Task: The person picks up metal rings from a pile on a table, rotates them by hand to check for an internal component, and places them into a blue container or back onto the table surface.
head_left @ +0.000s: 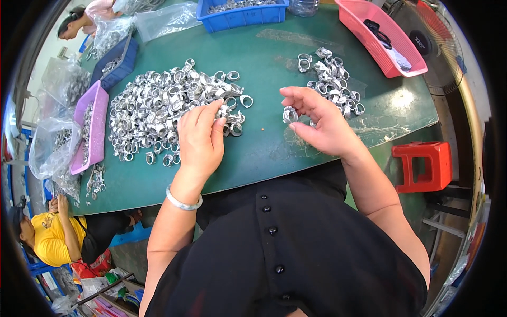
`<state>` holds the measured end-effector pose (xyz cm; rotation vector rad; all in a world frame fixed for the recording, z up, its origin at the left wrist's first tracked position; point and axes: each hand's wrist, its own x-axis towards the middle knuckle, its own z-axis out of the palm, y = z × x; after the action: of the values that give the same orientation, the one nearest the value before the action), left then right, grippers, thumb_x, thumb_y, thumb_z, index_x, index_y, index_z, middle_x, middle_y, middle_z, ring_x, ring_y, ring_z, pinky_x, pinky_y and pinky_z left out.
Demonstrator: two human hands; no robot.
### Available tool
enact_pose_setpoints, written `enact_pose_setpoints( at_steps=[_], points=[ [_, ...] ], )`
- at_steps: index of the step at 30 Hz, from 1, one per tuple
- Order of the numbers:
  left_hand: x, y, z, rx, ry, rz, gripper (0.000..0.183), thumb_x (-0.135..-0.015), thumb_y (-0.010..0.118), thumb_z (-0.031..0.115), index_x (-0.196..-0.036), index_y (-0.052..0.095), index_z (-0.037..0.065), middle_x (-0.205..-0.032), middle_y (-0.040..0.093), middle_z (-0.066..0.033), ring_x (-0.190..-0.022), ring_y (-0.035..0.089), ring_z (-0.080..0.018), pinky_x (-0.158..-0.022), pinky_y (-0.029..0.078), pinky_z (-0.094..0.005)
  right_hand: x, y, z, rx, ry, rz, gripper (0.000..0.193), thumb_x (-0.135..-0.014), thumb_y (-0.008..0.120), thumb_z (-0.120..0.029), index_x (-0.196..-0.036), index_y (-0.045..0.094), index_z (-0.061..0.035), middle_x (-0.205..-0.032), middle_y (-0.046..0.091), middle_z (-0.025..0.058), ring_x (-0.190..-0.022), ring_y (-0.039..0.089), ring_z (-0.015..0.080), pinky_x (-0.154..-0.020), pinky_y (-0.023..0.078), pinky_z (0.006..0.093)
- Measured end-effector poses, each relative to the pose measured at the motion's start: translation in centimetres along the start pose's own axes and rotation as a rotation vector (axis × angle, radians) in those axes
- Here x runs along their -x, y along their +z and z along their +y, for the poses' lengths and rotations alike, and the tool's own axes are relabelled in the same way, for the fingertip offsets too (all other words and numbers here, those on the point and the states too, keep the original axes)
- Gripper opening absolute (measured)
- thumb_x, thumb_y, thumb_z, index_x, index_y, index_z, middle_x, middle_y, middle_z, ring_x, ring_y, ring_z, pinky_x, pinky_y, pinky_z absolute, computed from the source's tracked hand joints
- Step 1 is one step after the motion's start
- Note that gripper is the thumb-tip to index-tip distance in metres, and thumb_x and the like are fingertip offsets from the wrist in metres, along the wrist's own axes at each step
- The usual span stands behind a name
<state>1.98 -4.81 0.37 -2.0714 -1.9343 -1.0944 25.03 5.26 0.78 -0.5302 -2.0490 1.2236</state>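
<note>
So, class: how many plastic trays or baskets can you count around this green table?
4. A blue tray at the top edge, a pink basket top right, a purple tray at the left, and a dark blue tray above it. Bags on the left may hide more.

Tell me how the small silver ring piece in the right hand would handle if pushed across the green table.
The ring piece looks like bare shiny metal, so probably stiff and slippery. Pinched in the right hand by fingertips alone, it seems light. Its round form may roll on edge; those in the big pile mostly lie flat.
</note>
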Motion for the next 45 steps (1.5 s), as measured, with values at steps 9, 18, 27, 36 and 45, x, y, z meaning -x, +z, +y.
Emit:
enact_pose_setpoints(
  at_steps=[9, 18, 27, 36, 45],
  points=[
    [0.6, -0.3, -1.9, -0.291, -0.044, -0.067, 0.021, -0.077, 0.057, 0.01, -0.097, 0.062, 0.009, -0.087, 0.056, -0.0107, -0.086, 0.054, -0.0308, -0.075, 0.041, -0.0433, -3.3, 1.2, -0.5, -0.291, 0.151, -0.189, 0.029, -0.081, 0.053, 0.009, -0.109, 0.055, 0.0016, -0.107, 0.048, 0.006, -0.099, 0.052, 0.0136, -0.088, 0.043, 0.025],
    [3.8, 1.7, -0.1, -0.237, 0.037, -0.051, 0.059, -0.07, 0.07, 0.036, -0.119, 0.052, 0.009, -0.13, 0.041, -0.02, -0.127, 0.031, -0.037, -0.101, 0.022, -0.056, -6.7, -0.8, 2.7, -0.239, 0.194, -0.294, 0.034, -0.084, 0.049, 0.004, -0.117, 0.049, 0.0003, -0.12, 0.048, 0.0054, -0.103, 0.051, 0.0132, -0.087, 0.042, 0.0262],
    [3.1, 3.2, -0.1, -0.363, 0.245, -0.039, 0.052, -0.074, 0.066, 0.039, -0.12, 0.055, 0.018, -0.137, 0.036, -0.0167, -0.132, 0.023, -0.0384, -0.104, 0.014, -0.0622, -6.6, -1.3, 6.0, -0.291, 0.169, -0.383, 0.032, -0.087, 0.049, 0.0, -0.119, 0.047, 0.0023, -0.118, 0.05, 0.0062, -0.102, 0.051, 0.0124, -0.086, 0.041, 0.0249],
    [1.0, 5.5, -1.7, -0.447, 0.417, -0.039, 0.026, -0.083, 0.052, 0.035, -0.101, 0.066, 0.022, -0.116, 0.051, -0.0074, -0.124, 0.033, -0.0342, -0.102, 0.011, -0.0665, -6.3, -1.5, 5.3, -0.276, 0.168, -0.338, 0.033, -0.088, 0.05, -0.001, -0.12, 0.047, 0.0013, -0.118, 0.051, 0.0059, -0.102, 0.052, 0.0132, -0.086, 0.041, 0.025],
    [0.8, 5.6, -2.5, -0.374, 0.403, -0.071, 0.027, -0.085, 0.045, 0.026, -0.101, 0.065, 0.018, -0.104, 0.055, -0.0045, -0.117, 0.039, -0.0323, -0.103, 0.009, -0.0655, -6.2, -1.3, 5.6, -0.275, 0.174, -0.322, 0.031, -0.087, 0.051, -0.001, -0.118, 0.048, 0.0015, -0.113, 0.052, 0.0054, -0.097, 0.053, 0.0129, -0.083, 0.042, 0.0239]
  ],
)
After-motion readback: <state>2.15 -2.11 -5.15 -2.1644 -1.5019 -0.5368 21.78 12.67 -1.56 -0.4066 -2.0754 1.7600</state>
